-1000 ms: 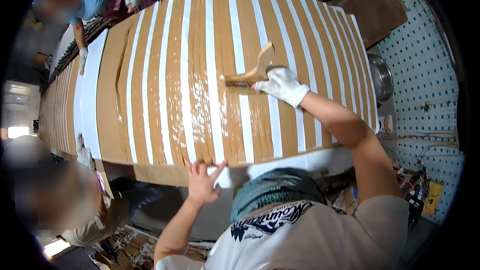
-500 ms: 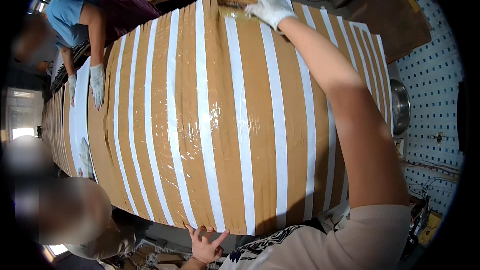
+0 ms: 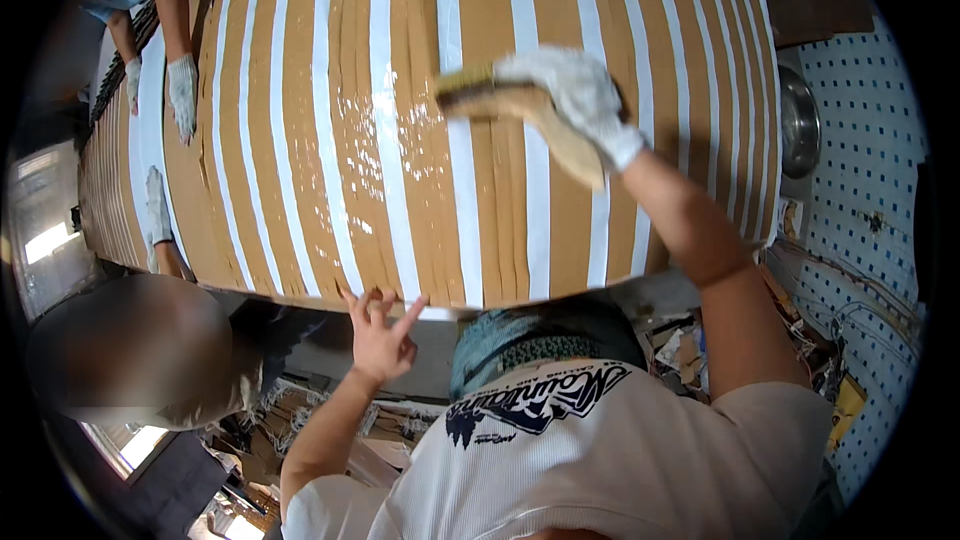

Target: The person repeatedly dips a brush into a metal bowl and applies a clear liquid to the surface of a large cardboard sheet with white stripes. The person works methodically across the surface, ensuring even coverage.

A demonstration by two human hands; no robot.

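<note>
My right hand [image 3: 575, 90], in a white glove, is closed around a wide brush with a curved wooden handle [image 3: 578, 155]. Its bristles point left and rest on or just above the surface. Beneath lies a broad layer of brown cardboard-like strips [image 3: 505, 190] alternating with white strips [image 3: 285, 170]. A wet, glossy film shines on the strips left of the brush. At the near edge my left hand [image 3: 382, 345] is bare, its fingers spread and their tips touching the edge.
At the far left, a co-worker's gloved hands [image 3: 182, 95] are on the sheet. Another person's gloved hand [image 3: 157, 205] touches its left part. A metal bowl [image 3: 799, 122] stands by the right edge, near a perforated pale panel [image 3: 860, 140]. Scraps lie below the near edge.
My right hand has drawn the brush from the far edge toward me, to the middle of the strips. My left hand stays at the near edge. The view has tilted down toward my body.
</note>
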